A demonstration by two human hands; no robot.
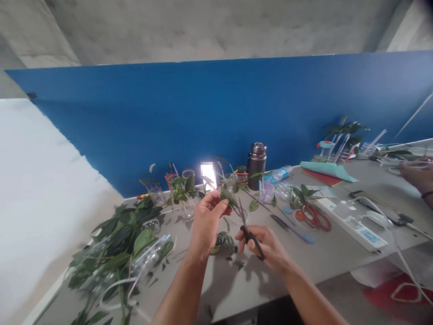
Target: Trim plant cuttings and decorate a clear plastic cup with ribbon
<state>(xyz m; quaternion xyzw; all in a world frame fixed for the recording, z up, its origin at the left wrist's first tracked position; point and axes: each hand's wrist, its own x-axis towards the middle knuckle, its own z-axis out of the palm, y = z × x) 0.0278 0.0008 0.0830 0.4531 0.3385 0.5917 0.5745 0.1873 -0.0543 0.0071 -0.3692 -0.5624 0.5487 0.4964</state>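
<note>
Pinched between the thumb and fingers of my left hand (209, 219) is a green leaf (228, 197), raised above the table. My right hand (267, 247) grips a pair of scissors (248, 234) with black handles. Their blades point up and lie close beside the leaf's right edge; whether they touch it I cannot tell. Below, between my hands, a small clump of cut leaves (223, 239) lies on the grey table (233, 289), with small green scraps (240, 265) scattered near it.
A leafy pile (118, 248) with plastic bottles covers the left side. Behind my hands stand a dark thermos (257, 167), clear cups with cuttings and a bright screen (209, 174). To the right lie red-handled scissors (316, 218) and a power strip (352, 225). Another person's hand (417, 176) is at far right.
</note>
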